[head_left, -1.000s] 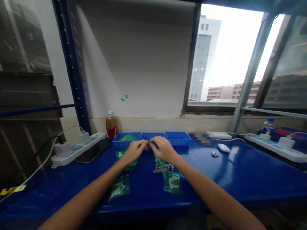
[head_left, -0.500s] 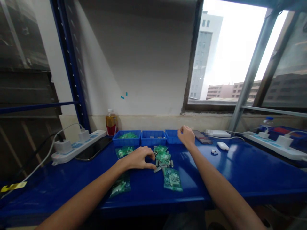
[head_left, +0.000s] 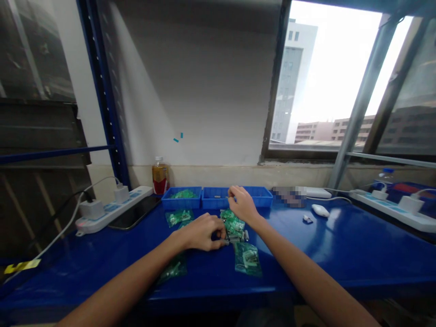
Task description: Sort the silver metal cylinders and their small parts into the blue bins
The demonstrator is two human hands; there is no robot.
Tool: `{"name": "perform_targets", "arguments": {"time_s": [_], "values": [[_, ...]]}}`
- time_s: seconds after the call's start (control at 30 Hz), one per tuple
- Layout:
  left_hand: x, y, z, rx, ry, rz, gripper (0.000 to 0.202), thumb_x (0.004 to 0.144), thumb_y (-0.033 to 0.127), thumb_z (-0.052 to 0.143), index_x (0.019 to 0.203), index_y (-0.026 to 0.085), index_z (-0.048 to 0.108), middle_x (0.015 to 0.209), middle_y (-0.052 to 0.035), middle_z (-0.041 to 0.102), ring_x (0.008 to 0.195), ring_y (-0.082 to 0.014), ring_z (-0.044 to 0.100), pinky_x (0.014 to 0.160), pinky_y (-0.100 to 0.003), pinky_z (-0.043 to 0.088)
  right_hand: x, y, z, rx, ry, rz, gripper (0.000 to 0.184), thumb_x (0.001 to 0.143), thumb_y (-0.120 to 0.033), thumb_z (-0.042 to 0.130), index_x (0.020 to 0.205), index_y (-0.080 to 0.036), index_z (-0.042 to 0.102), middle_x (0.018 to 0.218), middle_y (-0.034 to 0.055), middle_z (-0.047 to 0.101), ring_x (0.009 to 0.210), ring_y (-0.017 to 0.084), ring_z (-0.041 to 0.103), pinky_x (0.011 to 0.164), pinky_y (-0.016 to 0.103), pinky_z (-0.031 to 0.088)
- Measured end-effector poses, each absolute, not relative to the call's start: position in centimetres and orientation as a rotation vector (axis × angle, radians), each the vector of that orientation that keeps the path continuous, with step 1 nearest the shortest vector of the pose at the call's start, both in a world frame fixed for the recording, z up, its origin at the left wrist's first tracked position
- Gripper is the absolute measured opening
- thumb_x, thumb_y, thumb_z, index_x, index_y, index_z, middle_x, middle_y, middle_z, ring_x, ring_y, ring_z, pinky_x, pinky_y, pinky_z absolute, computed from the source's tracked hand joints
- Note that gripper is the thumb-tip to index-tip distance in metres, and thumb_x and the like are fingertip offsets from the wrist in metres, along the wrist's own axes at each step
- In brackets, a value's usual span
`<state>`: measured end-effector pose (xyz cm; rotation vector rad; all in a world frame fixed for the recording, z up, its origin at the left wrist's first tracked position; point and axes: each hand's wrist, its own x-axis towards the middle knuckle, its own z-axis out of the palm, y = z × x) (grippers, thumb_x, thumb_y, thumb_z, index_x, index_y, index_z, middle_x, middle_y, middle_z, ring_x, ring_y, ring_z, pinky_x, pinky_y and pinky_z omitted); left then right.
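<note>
My left hand (head_left: 203, 232) is low over the middle of the blue table, thumb and fingertips closing on a small silver metal piece (head_left: 227, 242) at the edge of a little heap. Beside it lie more metal pieces (head_left: 245, 235) and green plastic bags (head_left: 233, 223). In front of the middle blue bin (head_left: 211, 203) hovers my right hand (head_left: 241, 202), its fingers curled together; whatever they hold is hidden. A few small pieces show inside that bin. One filled green bag (head_left: 248, 259) rests nearer the front edge, another (head_left: 179, 217) left of the heap.
The left bin (head_left: 181, 203) holds green bags, with a drink bottle (head_left: 160, 176) behind it. A phone (head_left: 135, 213) and power strip (head_left: 112, 211) lie left. To the right are a white earbud case (head_left: 320, 210), a small white item (head_left: 307, 219) and another power strip (head_left: 397, 210).
My right hand has moved left from the right bin to the middle one. My left thumb and fingers have drawn together onto a metal piece. The view has shifted slightly.
</note>
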<state>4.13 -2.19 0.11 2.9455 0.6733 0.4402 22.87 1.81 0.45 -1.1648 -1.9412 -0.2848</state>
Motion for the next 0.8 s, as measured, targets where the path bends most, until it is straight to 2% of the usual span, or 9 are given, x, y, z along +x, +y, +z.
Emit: {"name": "perform_targets", "arguments": {"time_s": [0.1, 0.2, 0.4, 0.67, 0.73, 0.8], "values": [[3.4, -1.3, 0.2, 2.919, 0.748, 0.465, 0.008, 0.077, 0.027, 0.062, 0.079, 0.019, 0.064, 0.078, -0.0013, 0.066, 0.073, -0.0154, 0.059, 0.071, -0.024, 0.041, 21.3, 0.6, 0.5, -1.047, -2.061, -0.223, 0.018, 0.074, -0.007, 0.044, 0.081, -0.021, 0.053, 0.080, 0.0020, 0.059, 0.080, 0.018, 0.050, 0.075, 0.028, 0.037], [2.0, 0.2, 0.2, 2.833, 0.889, 0.647, 0.016, 0.081, 0.031, 0.056, 0.084, 0.016, 0.062, 0.080, -0.0038, 0.064, 0.072, -0.0161, 0.059, 0.067, -0.024, 0.043, 20.4, 0.1, 0.0, -0.959, -2.200, -0.189, 0.019, 0.076, -0.009, 0.047, 0.087, -0.020, 0.057, 0.082, 0.0020, 0.060, 0.083, 0.018, 0.051, 0.077, 0.028, 0.037], [0.2, 2.4, -0.1, 2.672, 1.039, 0.817, 0.026, 0.088, 0.034, 0.046, 0.085, 0.014, 0.062, 0.079, -0.0058, 0.065, 0.071, -0.0161, 0.059, 0.066, -0.025, 0.044, 20.5, 0.7, -1.2, -0.885, -2.299, -0.125, 0.021, 0.077, -0.018, 0.060, 0.098, -0.019, 0.055, 0.082, 0.0013, 0.059, 0.079, 0.017, 0.051, 0.073, 0.027, 0.038], [1.0, 2.0, -0.1, 2.711, 1.028, 0.816, 0.036, 0.095, 0.034, 0.031, 0.082, 0.015, 0.059, 0.081, -0.0064, 0.064, 0.076, -0.0171, 0.058, 0.072, -0.027, 0.044, 20.3, 0.7, -1.0, -0.923, -2.288, -0.216, 0.005, 0.086, -0.022, 0.056, 0.088, -0.017, 0.056, 0.082, 0.0031, 0.061, 0.077, 0.016, 0.053, 0.070, 0.027, 0.037], [1.0, 1.9, 0.0, 2.701, 1.029, 0.843, 0.034, 0.096, 0.032, 0.030, 0.087, 0.015, 0.058, 0.082, -0.0057, 0.063, 0.076, -0.0171, 0.057, 0.073, -0.028, 0.043, 20.3, 0.8, -1.0, -0.948, -2.271, -0.243, 0.011, 0.090, -0.024, 0.051, 0.086, -0.017, 0.057, 0.082, 0.0039, 0.062, 0.078, 0.016, 0.054, 0.072, 0.027, 0.038], [1.0, 1.8, -0.1, 2.681, 1.003, 0.878, 0.026, 0.094, 0.032, 0.036, 0.100, 0.016, 0.055, 0.084, -0.0045, 0.062, 0.076, -0.0166, 0.058, 0.072, -0.027, 0.044, 20.4, 1.0, -1.1, -0.973, -2.273, -0.269, 0.019, 0.094, -0.023, 0.044, 0.084, -0.017, 0.058, 0.082, 0.0051, 0.063, 0.080, 0.016, 0.055, 0.074, 0.027, 0.038]]}}
